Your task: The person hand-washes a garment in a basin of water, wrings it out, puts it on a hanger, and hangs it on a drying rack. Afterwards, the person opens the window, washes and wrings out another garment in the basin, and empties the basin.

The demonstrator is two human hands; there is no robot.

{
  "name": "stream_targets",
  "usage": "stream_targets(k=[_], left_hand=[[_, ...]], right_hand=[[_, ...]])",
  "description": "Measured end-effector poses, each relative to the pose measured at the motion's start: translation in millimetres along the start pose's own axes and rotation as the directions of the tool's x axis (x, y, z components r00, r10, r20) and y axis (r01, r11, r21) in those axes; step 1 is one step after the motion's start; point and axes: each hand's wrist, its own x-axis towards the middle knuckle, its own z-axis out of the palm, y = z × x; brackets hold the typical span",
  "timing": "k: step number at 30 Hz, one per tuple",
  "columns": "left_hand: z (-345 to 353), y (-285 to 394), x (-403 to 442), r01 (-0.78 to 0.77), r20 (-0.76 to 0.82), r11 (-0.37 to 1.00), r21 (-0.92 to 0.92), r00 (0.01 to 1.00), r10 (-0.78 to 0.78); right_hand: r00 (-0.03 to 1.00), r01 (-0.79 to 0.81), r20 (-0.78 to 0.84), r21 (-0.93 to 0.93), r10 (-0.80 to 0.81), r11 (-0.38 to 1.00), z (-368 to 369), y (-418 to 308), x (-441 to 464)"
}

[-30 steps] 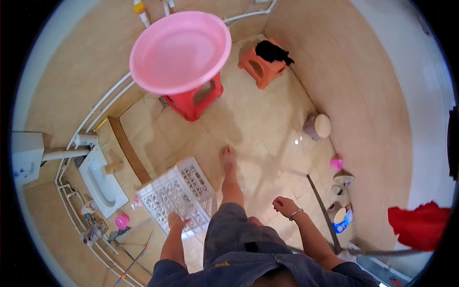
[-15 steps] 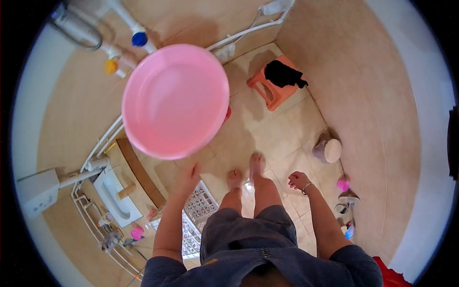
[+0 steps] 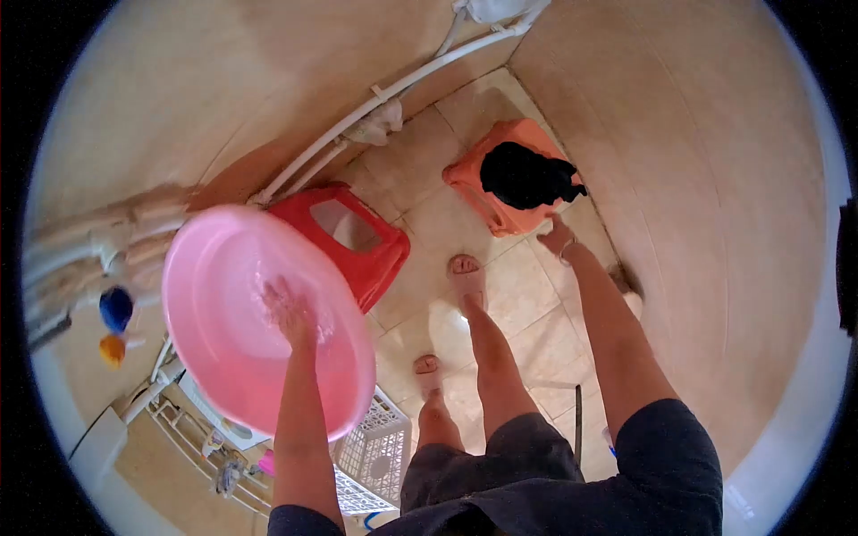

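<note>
My left hand [image 3: 290, 313] is inside a large pink basin [image 3: 201, 295], fingers spread in what looks like shallow water with ripples and glints around them. The basin rests tilted in view over a red stool [image 3: 389, 259] with an opening in its top. Just below an orange plastic stool [image 3: 465, 179], my right hand [image 3: 559, 238] is stretched out with its fingers apart and nothing in them. A black bundle, apparently cloth [image 3: 527, 177], lies on that stool, close to my right fingertips but apart from them.
White pipes [image 3: 384, 94] run along the wall. A blue valve handle [image 3: 116, 309] and a yellow one [image 3: 112, 350] sit at the left. Beside my legs stands a white lattice basket [image 3: 380, 442]. The floor is tiled [image 3: 509, 295].
My left hand has moved from beside the basin into it. My right hand has reached forward toward the orange stool. The view has shifted, showing more of the red stool, and my feet have stepped.
</note>
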Motion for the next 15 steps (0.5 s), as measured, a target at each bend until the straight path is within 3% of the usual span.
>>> stream_targets(k=[2, 3, 4, 5, 7, 8, 9, 10, 11, 13, 14, 15], left_hand=[[8, 4, 0, 0.068, -0.053, 0.998, -0.005, 0.996, -0.068], [7, 8, -2, 0.064, -0.088, 0.996, 0.064, 0.994, -0.058], [3, 13, -4, 0.066, -0.123, 0.989, 0.134, 0.991, -0.050], [-10, 24, -1, 0.086, -0.117, 0.986, 0.146, 0.991, -0.069], [-40, 43, 13, 0.275, 0.151, 0.931, -0.242, 0.958, -0.243], [-36, 44, 10, 0.291, 0.141, 0.927, -0.235, 0.954, -0.264], [-26, 42, 4, 0.217, 0.067, 0.976, 0.006, 0.974, -0.217], [-14, 34, 0, 0.185, 0.039, 0.974, 0.130, 0.981, -0.191], [-2, 26, -3, 0.157, 0.010, 0.954, 0.254, 0.986, -0.165], [14, 4, -6, 0.096, -0.054, 0.906, 0.413, 0.995, -0.081], [15, -1, -8, 0.085, -0.074, 0.882, 0.464, 0.996, -0.056], [10, 1, -9, 0.084, -0.075, 0.932, 0.352, 0.995, -0.061]], right_hand=[[0.968, 0.140, -0.193, -0.121, -0.162, 0.983, 7, 22, 72], [0.997, -0.072, -0.039, -0.017, 0.072, 0.997, -26, -15, 68], [0.997, -0.069, -0.020, -0.024, 0.069, 0.997, -36, -33, 71], [0.981, -0.192, -0.034, -0.050, 0.191, 0.980, -41, -47, 77], [0.935, -0.350, -0.079, -0.065, 0.345, 0.935, -39, -72, 81], [0.920, -0.376, -0.142, -0.060, 0.365, 0.925, -40, -86, 79], [0.898, -0.412, -0.195, -0.060, 0.394, 0.909, -36, -90, 81], [0.871, -0.449, -0.249, -0.058, 0.423, 0.892, -34, -94, 82], [0.877, -0.441, -0.244, -0.066, 0.414, 0.895, -28, -86, 87], [0.958, -0.193, -0.224, -0.048, 0.177, 0.980, -19, -52, 97], [0.961, -0.183, -0.221, -0.058, 0.166, 0.981, -19, -43, 92], [0.984, -0.037, -0.164, 0.234, 0.077, 0.972, -18, -36, 82]])
